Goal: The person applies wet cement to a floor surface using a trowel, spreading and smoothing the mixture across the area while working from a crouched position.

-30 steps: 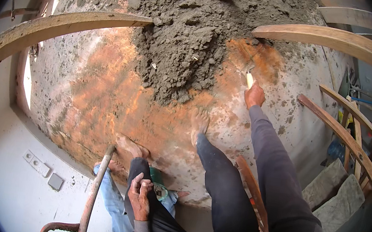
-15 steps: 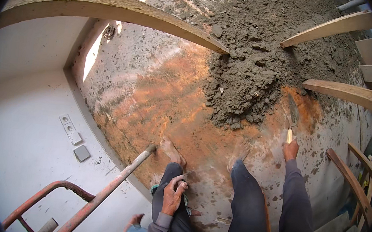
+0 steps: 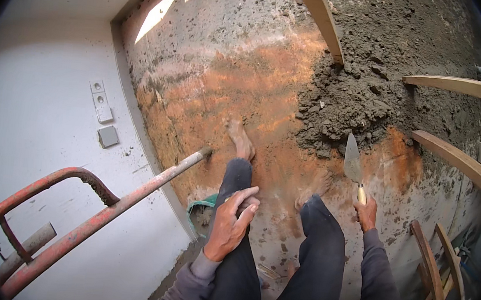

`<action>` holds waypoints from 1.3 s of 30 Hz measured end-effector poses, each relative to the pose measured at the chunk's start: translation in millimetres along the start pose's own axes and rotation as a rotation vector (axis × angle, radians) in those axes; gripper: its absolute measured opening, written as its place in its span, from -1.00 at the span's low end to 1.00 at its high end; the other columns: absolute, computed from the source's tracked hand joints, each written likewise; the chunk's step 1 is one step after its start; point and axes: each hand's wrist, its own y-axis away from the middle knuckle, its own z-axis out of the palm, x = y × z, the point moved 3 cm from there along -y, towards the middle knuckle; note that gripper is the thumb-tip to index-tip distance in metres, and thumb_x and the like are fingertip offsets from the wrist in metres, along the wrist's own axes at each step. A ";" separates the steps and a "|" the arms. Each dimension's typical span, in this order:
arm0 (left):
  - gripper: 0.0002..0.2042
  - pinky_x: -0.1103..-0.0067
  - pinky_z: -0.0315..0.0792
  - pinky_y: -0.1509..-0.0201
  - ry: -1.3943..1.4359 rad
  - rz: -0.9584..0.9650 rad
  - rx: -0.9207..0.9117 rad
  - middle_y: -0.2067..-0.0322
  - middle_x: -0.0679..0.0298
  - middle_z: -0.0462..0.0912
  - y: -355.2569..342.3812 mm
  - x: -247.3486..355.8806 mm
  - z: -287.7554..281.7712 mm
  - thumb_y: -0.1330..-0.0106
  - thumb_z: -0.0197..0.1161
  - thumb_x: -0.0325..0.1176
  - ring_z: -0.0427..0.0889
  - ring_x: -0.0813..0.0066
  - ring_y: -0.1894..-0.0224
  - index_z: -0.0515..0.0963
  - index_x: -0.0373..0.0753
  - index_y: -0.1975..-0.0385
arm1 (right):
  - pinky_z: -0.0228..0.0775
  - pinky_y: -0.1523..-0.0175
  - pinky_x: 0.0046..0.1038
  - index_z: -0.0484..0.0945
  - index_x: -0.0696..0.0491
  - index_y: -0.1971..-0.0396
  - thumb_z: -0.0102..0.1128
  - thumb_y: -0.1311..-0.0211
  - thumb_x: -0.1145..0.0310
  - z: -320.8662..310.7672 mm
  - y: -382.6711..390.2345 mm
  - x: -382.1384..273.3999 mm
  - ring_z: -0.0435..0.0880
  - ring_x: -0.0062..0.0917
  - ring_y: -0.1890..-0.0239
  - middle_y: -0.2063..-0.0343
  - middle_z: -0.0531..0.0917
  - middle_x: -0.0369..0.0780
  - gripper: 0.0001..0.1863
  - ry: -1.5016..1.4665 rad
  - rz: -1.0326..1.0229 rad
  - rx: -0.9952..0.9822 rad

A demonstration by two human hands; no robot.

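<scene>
My right hand (image 3: 366,213) is wrapped round the wooden handle of a pointed trowel (image 3: 352,162). The blade points away from me, its tip at the near edge of a heap of wet grey mortar (image 3: 352,118). Over my left thigh hangs my left hand (image 3: 229,228), fingers loosely bent and apart, with nothing visible held in it. Beside my left leg a green bucket (image 3: 192,208) with grey material inside is partly hidden. My bare feet stand on the orange-stained floor (image 3: 216,98) near the mortar.
A red metal frame (image 3: 92,222) slants in from the lower left, before a white wall (image 3: 49,130) with socket boxes. Wooden legs (image 3: 324,21) (image 3: 456,158) stand in and beside the mortar. More curved timbers (image 3: 430,269) are at the lower right.
The view has shifted, bringing more of the left wall in. My left hand has risen and reached forward. The trowel now points slightly left, its blade more face-up.
</scene>
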 end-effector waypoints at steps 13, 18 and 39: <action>-0.75 0.24 0.41 0.28 -0.314 0.235 -0.299 0.36 0.01 0.46 -82.4 0.9 43.0 -0.24 0.19 -0.38 0.55 0.01 0.33 0.44 -0.37 0.15 | 0.23 0.71 -0.49 0.40 0.15 0.35 0.07 -0.01 0.38 92.1 -44.3 -187.5 0.40 -0.62 0.79 0.69 0.43 -0.28 -0.80 0.211 -0.175 -0.287; -0.85 0.22 0.44 0.24 -0.437 0.208 -0.235 0.33 -0.03 0.51 -111.6 -20.1 21.8 -0.20 0.20 -0.42 0.58 0.00 0.31 0.53 -0.39 0.35 | 0.27 0.65 -0.48 0.38 0.14 0.34 0.08 -0.03 0.35 174.5 -72.2 -287.6 0.41 -0.60 0.73 0.64 0.43 -0.27 -0.78 0.138 -0.264 -0.429; -0.82 0.34 0.48 0.10 -0.353 -0.046 -0.470 0.25 0.04 0.64 -199.2 -18.3 -42.2 -0.11 0.17 -0.39 0.63 0.10 0.17 0.64 -0.26 0.33 | 0.41 0.23 -0.15 0.43 0.22 0.18 0.16 -0.19 0.22 445.9 -225.3 -449.6 0.57 -0.11 0.37 0.44 0.57 0.03 -0.63 0.508 -0.742 -0.173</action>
